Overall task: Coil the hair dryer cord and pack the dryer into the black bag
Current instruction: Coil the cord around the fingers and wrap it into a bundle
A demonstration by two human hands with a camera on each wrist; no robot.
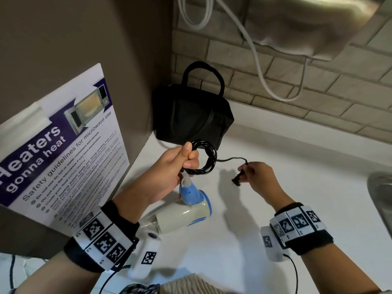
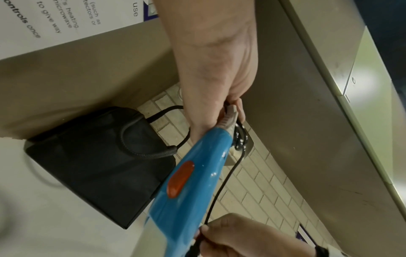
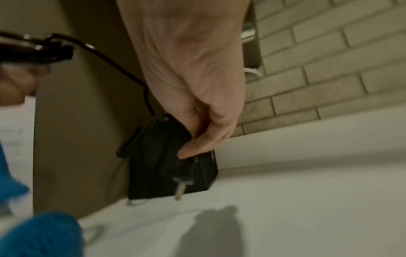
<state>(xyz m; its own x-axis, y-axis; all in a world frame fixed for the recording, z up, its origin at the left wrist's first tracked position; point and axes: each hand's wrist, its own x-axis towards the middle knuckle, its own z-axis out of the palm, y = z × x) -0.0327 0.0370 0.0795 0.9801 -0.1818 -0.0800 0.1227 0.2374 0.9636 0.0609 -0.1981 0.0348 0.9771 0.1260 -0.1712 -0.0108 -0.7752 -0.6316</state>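
My left hand [image 1: 184, 160] grips the coiled loops of the black cord [image 1: 206, 160] where the cord enters the dryer. The hair dryer [image 1: 186, 215], with a blue handle [image 2: 191, 182] and a cream body, hangs below that hand, close over the white counter. A short free stretch of cord runs right to the plug [image 1: 236, 180], which my right hand [image 1: 248, 170] pinches by its fingertips [image 3: 197, 144]; the plug's pins [image 3: 180, 189] point down. The black bag [image 1: 191, 117] stands upright in the back corner, behind both hands, and its top looks closed.
A microwave safety poster [image 1: 63, 145] is stuck to the brown cabinet side on the left. A brick-tile wall [image 1: 297, 92] runs behind the bag, with a white cable [image 1: 261, 71] hanging down it. A steel sink rim [image 1: 379, 187] shows at the right edge of the white counter [image 1: 275, 145].
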